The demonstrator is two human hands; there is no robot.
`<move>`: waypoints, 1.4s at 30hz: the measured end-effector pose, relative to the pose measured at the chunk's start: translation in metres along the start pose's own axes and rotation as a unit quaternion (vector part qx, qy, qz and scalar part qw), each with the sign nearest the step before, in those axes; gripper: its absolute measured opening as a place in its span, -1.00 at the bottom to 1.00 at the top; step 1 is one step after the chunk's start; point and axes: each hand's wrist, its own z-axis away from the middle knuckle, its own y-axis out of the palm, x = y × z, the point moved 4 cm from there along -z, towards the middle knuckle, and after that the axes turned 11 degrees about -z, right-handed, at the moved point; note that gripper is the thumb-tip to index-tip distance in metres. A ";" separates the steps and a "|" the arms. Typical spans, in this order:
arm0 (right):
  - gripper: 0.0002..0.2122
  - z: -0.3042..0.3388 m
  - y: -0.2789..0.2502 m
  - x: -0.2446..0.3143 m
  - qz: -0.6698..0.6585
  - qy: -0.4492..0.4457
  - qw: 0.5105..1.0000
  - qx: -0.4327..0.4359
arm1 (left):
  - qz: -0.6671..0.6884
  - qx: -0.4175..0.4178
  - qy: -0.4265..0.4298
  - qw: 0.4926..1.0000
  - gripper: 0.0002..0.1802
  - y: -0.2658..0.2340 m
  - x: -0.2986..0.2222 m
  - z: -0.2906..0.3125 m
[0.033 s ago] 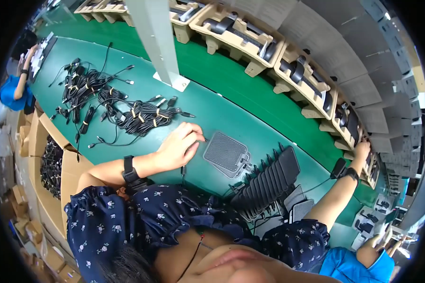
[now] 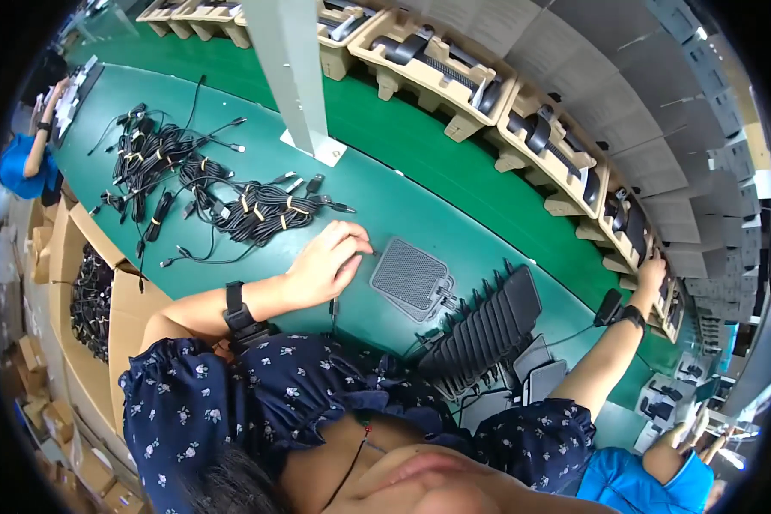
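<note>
- At the right end of the trays (image 2: 464, 124), the right hand (image 2: 651, 276) reached down to a tray with black parts (image 2: 540, 130); its fingertips were too small to read, so whether they stood apart or clamped on something I could not tell.
- Over the worktop (image 2: 454, 218), the left hand (image 2: 330, 257) hung between the cables (image 2: 261, 214) and the mesh pad (image 2: 411, 276); its fingers curled toward the thumb; whether they gripped anything I could not tell.
- The trays seemed moulded pulp, light and fairly stiff, apt to dent; the rims looked the best hold; the parts seemed hard, smooth, perhaps slippery.
- The cables were probably light and limp, ready to tangle; the banded middles offered the surest grip.
- The mesh pad lay flat and looked stiff; its edges suited fingers; black pads (image 2: 488, 330) leaned in a row beside it.
- The worktop was green and smooth-looking; a post (image 2: 287, 77) rose from it.
- Around it, a carton (image 2: 137, 330) stood at left; blue-clad co-workers showed at far left (image 2: 21, 167) and lower right (image 2: 642, 484).
</note>
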 end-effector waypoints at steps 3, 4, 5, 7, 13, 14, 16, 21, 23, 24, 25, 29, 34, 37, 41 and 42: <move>-0.53 0.030 -0.034 0.059 0.029 -0.071 0.993 -0.088 | -0.019 -0.080 0.013 0.997 -0.71 -0.021 0.003 0.005; -0.58 0.035 -0.026 0.040 0.006 -0.055 0.987 -0.150 | -0.081 -0.089 0.037 0.992 -0.68 -0.032 0.005 -0.002; -0.61 0.054 -0.040 0.105 -0.038 -0.120 0.976 -0.179 | -0.164 -0.106 0.038 0.980 -0.66 -0.048 0.010 -0.004; -0.74 0.089 -0.045 0.155 -0.166 -0.179 0.959 -0.147 | -0.252 -0.113 -0.058 0.960 -0.60 -0.074 0.017 -0.007; -0.75 0.227 -0.117 0.368 -0.408 -0.409 0.814 0.057 | -0.288 -0.108 0.024 0.951 -0.69 -0.095 0.048 0.005; -0.70 0.248 -0.139 0.411 -0.303 -0.415 0.838 0.182 | -0.249 -0.086 0.019 0.964 -0.71 -0.094 0.044 0.005; -0.56 0.292 -0.163 0.446 -0.293 -0.531 0.781 0.151 | -0.176 -0.098 0.080 0.976 -0.75 -0.094 0.012 0.001; -0.66 0.301 -0.175 0.450 -0.365 -0.449 0.802 0.147 | -0.033 -0.078 0.005 0.996 -0.57 -0.109 -0.012 0.001; -0.81 0.290 -0.167 0.426 -0.499 -0.345 0.788 0.101 | -0.057 0.090 -0.079 0.991 -0.58 -0.103 0.016 0.003; -0.85 0.290 -0.159 0.422 -0.630 -0.233 0.721 0.171 | 0.102 0.134 -0.115 0.979 -0.60 -0.090 0.022 0.009; -0.88 0.292 -0.155 0.418 -0.735 -0.108 0.629 0.231 | 0.260 0.178 -0.142 0.938 -0.60 -0.075 0.022 0.010; -0.84 0.314 -0.157 0.431 -0.455 -0.357 0.805 0.131 | 0.589 0.206 -0.084 0.777 -0.53 -0.028 -0.013 0.011; -0.66 0.319 -0.155 0.432 -0.490 -0.439 0.750 0.069 | 0.660 0.260 -0.157 0.688 -0.60 -0.007 -0.003 0.011; -0.51 0.332 -0.149 0.438 -0.470 -0.456 0.712 0.252 | 0.614 0.208 -0.248 0.720 -0.68 -0.006 -0.001 0.009; -0.49 0.324 -0.162 0.429 -0.366 -0.495 0.756 0.223 | 0.547 0.340 -0.223 0.731 -0.64 -0.011 0.000 0.004; -0.46 0.326 -0.163 0.424 -0.357 -0.507 0.750 0.231 | 0.473 0.449 -0.175 0.738 -0.65 -0.007 -0.001 0.006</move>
